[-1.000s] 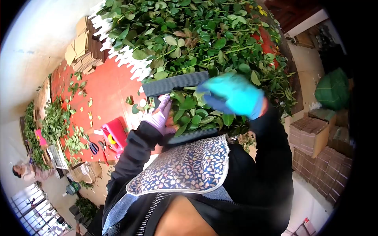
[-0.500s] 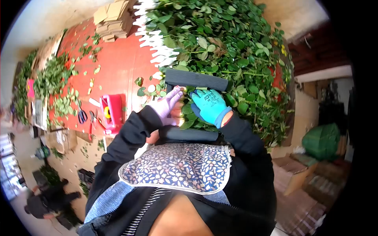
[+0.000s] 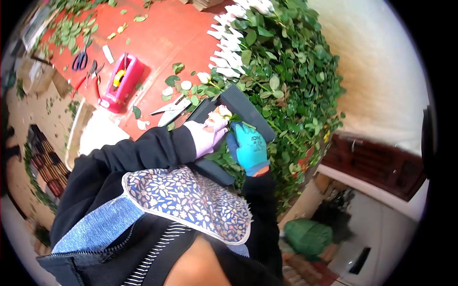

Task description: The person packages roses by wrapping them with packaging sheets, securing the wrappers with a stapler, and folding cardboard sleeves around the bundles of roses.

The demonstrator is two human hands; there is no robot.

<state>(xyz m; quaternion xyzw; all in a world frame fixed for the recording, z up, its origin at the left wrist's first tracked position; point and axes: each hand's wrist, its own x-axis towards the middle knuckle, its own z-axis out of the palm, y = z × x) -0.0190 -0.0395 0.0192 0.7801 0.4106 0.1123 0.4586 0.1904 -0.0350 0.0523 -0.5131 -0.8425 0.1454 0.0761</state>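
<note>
My left hand [image 3: 209, 137], in a thin lilac glove, is closed around the pale rose heads [image 3: 220, 114] at the left end of the dark ribbed holder [image 3: 248, 113]. Close beside it, my right hand [image 3: 249, 148], in a turquoise and blue glove, is closed on the leafy stems [image 3: 224, 159] just behind the blooms. The stems lie between the two padded sides of the holder. One white rose [image 3: 204, 77] lies beyond the holder, with scissors [image 3: 171, 111] to its left.
A large pile of leafy stems [image 3: 300, 71] with white-wrapped heads [image 3: 229, 52] covers the table's right side. On the red table [image 3: 162, 38] are a pink tape dispenser [image 3: 125, 83], pliers [image 3: 94, 78], dark-handled scissors [image 3: 80, 60] and loose leaves. A green bundle [image 3: 307, 236] sits lower right.
The view has turned and shifted. My right hand has come down from its blurred sweep onto the stems beside my left hand. Pale blooms now show at my left fingers.
</note>
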